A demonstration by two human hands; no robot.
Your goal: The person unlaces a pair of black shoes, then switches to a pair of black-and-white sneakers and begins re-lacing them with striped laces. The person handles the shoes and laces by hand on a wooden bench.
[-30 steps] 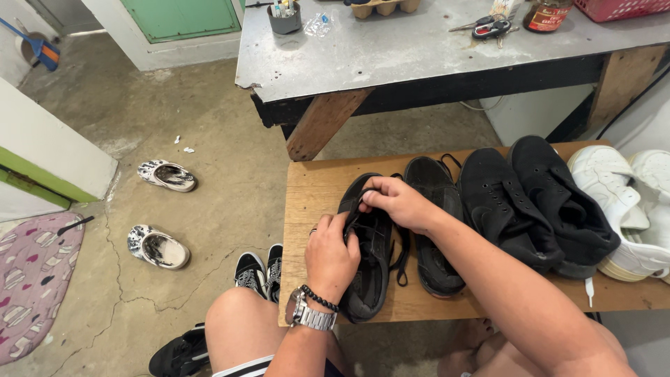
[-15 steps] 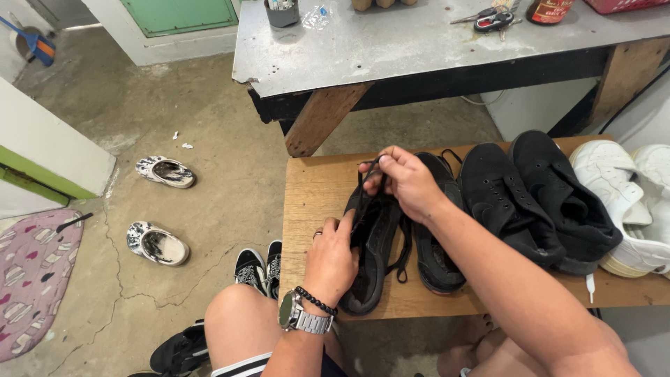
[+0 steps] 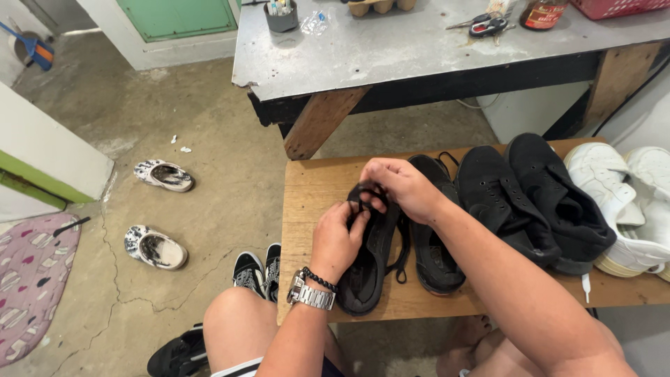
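Both hands are pinching the black lace [image 3: 364, 192] of a flat black canvas sneaker [image 3: 373, 255], so each grip is closed on that lace up near the toe end. Left hand [image 3: 336, 237] comes up from below with the wrist bent, wearing a silver metal watch [image 3: 311, 294] and a dark bead bracelet [image 3: 319, 279]. Right hand [image 3: 399, 187] reaches across from the right, knuckles up, fingers curled over the shoe's front. That sneaker lies on the worn wooden tabletop [image 3: 314, 188], near its left end, a loose loop of lace hanging off its right side. Just beside it sits its matching black sneaker [image 3: 434, 244], then two bulkier black knit shoes [image 3: 537, 202], then white leather shoes [image 3: 621, 195].
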